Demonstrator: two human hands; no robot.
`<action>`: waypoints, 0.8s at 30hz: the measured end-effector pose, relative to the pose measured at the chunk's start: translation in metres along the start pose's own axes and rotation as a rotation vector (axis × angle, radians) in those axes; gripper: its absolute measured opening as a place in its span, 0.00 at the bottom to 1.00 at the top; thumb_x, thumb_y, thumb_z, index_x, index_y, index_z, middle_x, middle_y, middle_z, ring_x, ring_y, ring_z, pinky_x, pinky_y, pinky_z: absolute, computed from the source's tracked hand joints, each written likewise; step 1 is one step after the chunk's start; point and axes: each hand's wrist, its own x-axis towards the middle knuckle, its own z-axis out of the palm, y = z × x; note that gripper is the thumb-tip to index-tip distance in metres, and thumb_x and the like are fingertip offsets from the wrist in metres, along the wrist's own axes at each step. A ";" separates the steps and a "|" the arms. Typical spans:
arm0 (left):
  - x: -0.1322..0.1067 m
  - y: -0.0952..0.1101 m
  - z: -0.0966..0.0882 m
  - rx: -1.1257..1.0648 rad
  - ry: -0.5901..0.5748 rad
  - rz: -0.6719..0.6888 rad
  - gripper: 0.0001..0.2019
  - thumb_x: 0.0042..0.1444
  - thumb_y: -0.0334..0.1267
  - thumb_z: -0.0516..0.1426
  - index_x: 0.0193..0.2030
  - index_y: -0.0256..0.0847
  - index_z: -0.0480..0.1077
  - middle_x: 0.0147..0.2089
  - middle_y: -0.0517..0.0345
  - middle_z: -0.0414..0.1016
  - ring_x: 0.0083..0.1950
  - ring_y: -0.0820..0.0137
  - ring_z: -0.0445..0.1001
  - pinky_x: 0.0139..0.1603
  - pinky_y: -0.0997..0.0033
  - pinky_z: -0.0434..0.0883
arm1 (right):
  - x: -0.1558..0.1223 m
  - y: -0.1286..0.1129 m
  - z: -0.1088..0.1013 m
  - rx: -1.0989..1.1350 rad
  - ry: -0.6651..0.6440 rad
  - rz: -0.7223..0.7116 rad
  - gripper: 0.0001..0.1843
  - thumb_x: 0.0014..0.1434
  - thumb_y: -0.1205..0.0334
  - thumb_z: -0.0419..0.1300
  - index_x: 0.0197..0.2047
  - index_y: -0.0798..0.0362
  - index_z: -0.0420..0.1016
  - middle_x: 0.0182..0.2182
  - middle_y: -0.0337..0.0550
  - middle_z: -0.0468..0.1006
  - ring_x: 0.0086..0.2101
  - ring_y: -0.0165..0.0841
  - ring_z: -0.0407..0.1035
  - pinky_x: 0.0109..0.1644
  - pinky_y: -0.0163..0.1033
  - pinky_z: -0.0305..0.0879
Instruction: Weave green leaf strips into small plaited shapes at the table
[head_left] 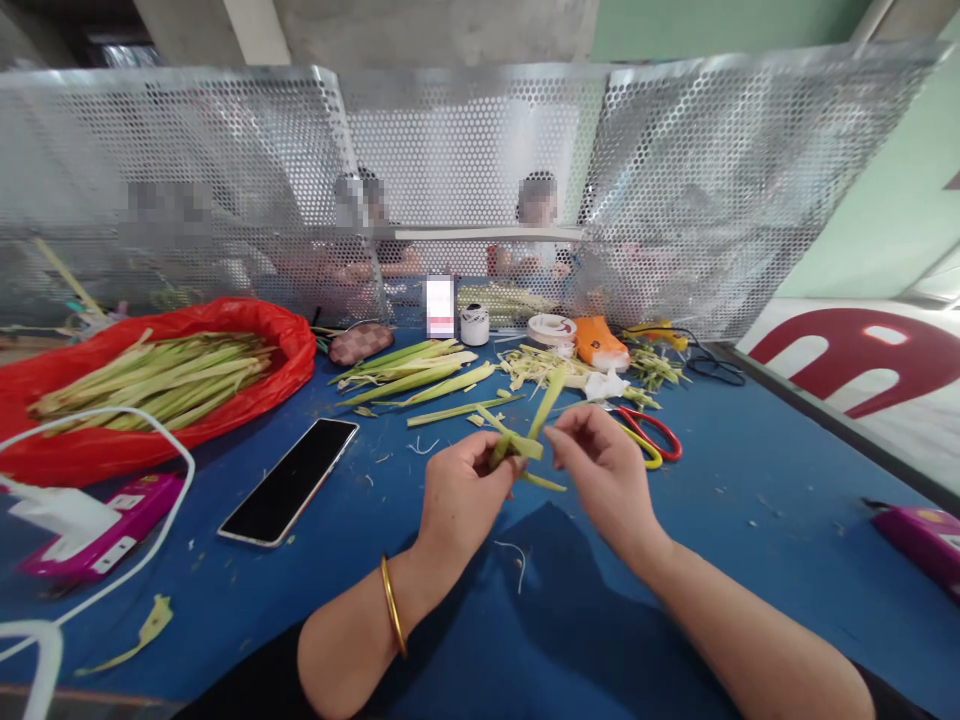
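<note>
My left hand (465,485), with a gold bangle on the wrist, pinches a small folded piece of pale green leaf strips (517,447). One flat end of the strips stands up and a thin end sticks out to the right below. Just right of this piece, my right hand (606,470) has its thumb and fingers pressed together. What is between those fingertips, if anything, is too small to make out. Behind the right hand lie scissors (660,432) with red and yellow handles, their blades partly hidden. Loose leaf strips (420,372) are spread beyond my hands.
A red plastic bag (296,345) full of leaf strips sits left. Nearby are a black-screened phone (291,480), a purple power strip (139,520) and a white cable (187,480). Trimmings, a jar (474,325) and a tape roll (552,330) stand before a perforated metal screen (472,140); people sit behind it.
</note>
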 end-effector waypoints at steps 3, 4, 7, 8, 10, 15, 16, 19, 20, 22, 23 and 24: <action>0.000 0.005 -0.002 -0.094 -0.080 -0.064 0.06 0.46 0.37 0.62 0.31 0.39 0.76 0.25 0.64 0.75 0.21 0.78 0.66 0.23 0.78 0.65 | 0.012 0.007 -0.005 0.154 0.006 0.258 0.13 0.52 0.52 0.63 0.27 0.53 0.72 0.19 0.33 0.66 0.22 0.27 0.60 0.28 0.35 0.58; -0.001 0.007 -0.003 -0.133 -0.144 -0.098 0.05 0.45 0.36 0.63 0.31 0.39 0.76 0.26 0.63 0.75 0.20 0.79 0.65 0.22 0.79 0.63 | 0.015 0.009 -0.006 0.201 -0.085 0.369 0.15 0.50 0.50 0.63 0.27 0.55 0.73 0.19 0.35 0.68 0.22 0.27 0.60 0.28 0.35 0.58; -0.004 0.011 -0.004 -0.228 -0.384 -0.229 0.05 0.45 0.34 0.63 0.30 0.38 0.76 0.26 0.60 0.77 0.18 0.80 0.65 0.19 0.80 0.57 | 0.017 0.010 -0.009 0.390 -0.519 0.631 0.21 0.50 0.44 0.64 0.28 0.58 0.77 0.21 0.41 0.74 0.20 0.28 0.64 0.25 0.35 0.59; -0.005 0.012 -0.004 -0.242 -0.448 -0.264 0.05 0.45 0.34 0.63 0.30 0.37 0.76 0.26 0.59 0.77 0.18 0.81 0.65 0.18 0.81 0.56 | 0.016 0.009 -0.009 0.455 -0.626 0.677 0.21 0.49 0.45 0.64 0.29 0.58 0.77 0.21 0.42 0.75 0.20 0.29 0.65 0.24 0.35 0.59; -0.008 0.013 -0.004 -0.252 -0.550 -0.310 0.04 0.45 0.34 0.62 0.29 0.37 0.77 0.27 0.58 0.78 0.18 0.81 0.65 0.18 0.81 0.54 | 0.013 0.007 -0.008 0.560 -0.689 0.737 0.17 0.46 0.51 0.68 0.28 0.58 0.76 0.19 0.40 0.74 0.18 0.27 0.64 0.21 0.33 0.57; -0.016 0.013 0.000 -0.250 -0.788 -0.371 0.06 0.43 0.35 0.64 0.30 0.35 0.78 0.26 0.58 0.77 0.18 0.80 0.66 0.19 0.80 0.58 | 0.017 0.015 -0.002 0.650 -0.373 0.713 0.15 0.38 0.60 0.73 0.23 0.59 0.73 0.12 0.27 0.59 0.14 0.18 0.49 0.16 0.26 0.44; -0.017 0.012 0.001 -0.247 -0.807 -0.382 0.07 0.43 0.35 0.65 0.31 0.35 0.79 0.25 0.60 0.75 0.18 0.80 0.66 0.20 0.79 0.58 | 0.019 0.018 -0.001 0.648 -0.314 0.691 0.15 0.37 0.60 0.73 0.22 0.59 0.73 0.12 0.27 0.58 0.14 0.17 0.48 0.16 0.26 0.43; -0.018 0.010 0.004 -0.260 -0.755 -0.388 0.09 0.43 0.35 0.64 0.33 0.35 0.78 0.23 0.62 0.73 0.17 0.80 0.64 0.19 0.79 0.59 | 0.022 0.026 0.000 0.640 -0.217 0.663 0.16 0.37 0.58 0.73 0.23 0.57 0.72 0.13 0.29 0.62 0.15 0.18 0.52 0.16 0.26 0.46; -0.018 0.010 0.005 -0.273 -0.720 -0.379 0.09 0.43 0.35 0.64 0.33 0.34 0.77 0.23 0.62 0.73 0.17 0.80 0.64 0.20 0.79 0.59 | 0.022 0.027 0.001 0.636 -0.201 0.660 0.16 0.38 0.58 0.73 0.24 0.57 0.71 0.15 0.30 0.65 0.15 0.19 0.54 0.16 0.26 0.48; -0.017 0.010 0.006 -0.292 -0.634 -0.360 0.09 0.43 0.35 0.64 0.33 0.34 0.74 0.25 0.61 0.74 0.18 0.81 0.64 0.20 0.79 0.60 | 0.021 0.028 0.001 0.623 -0.181 0.659 0.16 0.41 0.57 0.72 0.24 0.57 0.71 0.17 0.32 0.68 0.16 0.20 0.57 0.17 0.26 0.50; -0.017 0.010 0.006 -0.285 -0.580 -0.347 0.11 0.44 0.35 0.64 0.35 0.35 0.72 0.24 0.62 0.74 0.18 0.80 0.64 0.20 0.79 0.60 | 0.021 0.028 0.001 0.616 -0.175 0.659 0.16 0.42 0.57 0.72 0.24 0.57 0.71 0.18 0.33 0.69 0.16 0.20 0.58 0.17 0.26 0.51; -0.016 0.010 0.006 -0.265 -0.520 -0.328 0.13 0.44 0.35 0.64 0.38 0.36 0.70 0.23 0.63 0.73 0.17 0.80 0.64 0.20 0.79 0.60 | 0.020 0.028 0.000 0.608 -0.169 0.658 0.16 0.43 0.57 0.71 0.24 0.57 0.70 0.18 0.34 0.69 0.16 0.20 0.59 0.17 0.27 0.52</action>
